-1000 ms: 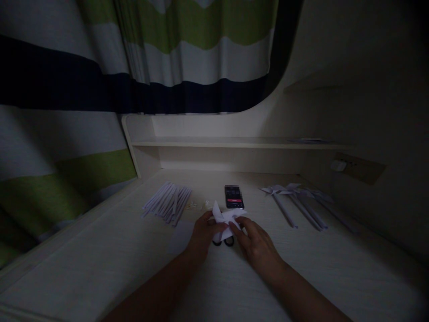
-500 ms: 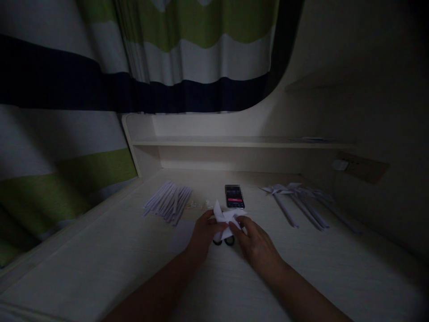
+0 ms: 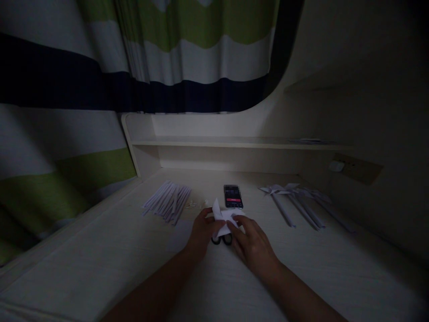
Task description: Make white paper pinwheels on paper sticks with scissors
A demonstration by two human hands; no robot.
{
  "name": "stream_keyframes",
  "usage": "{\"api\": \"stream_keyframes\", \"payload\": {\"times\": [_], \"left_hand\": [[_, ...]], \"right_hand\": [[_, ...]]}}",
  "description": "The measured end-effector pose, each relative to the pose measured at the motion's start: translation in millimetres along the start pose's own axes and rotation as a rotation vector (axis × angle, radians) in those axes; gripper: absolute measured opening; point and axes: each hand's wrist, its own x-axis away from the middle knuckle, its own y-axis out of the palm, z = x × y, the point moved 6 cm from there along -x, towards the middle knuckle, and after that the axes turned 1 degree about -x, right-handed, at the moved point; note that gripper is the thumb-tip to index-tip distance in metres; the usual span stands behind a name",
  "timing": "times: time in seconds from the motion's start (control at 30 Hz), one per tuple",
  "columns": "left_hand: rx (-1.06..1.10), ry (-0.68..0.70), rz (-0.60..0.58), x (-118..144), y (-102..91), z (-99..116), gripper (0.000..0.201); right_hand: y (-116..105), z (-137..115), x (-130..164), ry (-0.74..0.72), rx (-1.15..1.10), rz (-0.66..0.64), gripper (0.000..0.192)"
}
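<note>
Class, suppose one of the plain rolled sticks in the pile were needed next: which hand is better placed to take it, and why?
Probably the left hand: the rolled sticks lie on its side, while the right hand is farther off, beyond the folded paper both hands hold.

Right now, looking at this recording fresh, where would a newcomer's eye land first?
Probably on the folded white paper pinwheel, near the picture's centre, held by the left hand and right hand. Next might come the boldly striped green, white and navy curtain across the upper left, then the phone just beyond the paper, with its red bar.
</note>
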Motion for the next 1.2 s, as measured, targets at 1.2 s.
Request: {"api": "stream_keyframes", "payload": {"times": [1.2], "left_hand": [[-0.376, -0.037, -0.162, 0.4, 5.6, -13.5, 0.011]], "right_hand": [[46.2, 44.6, 15.2, 0.955, -1.254, 0.029, 0.018]]}}
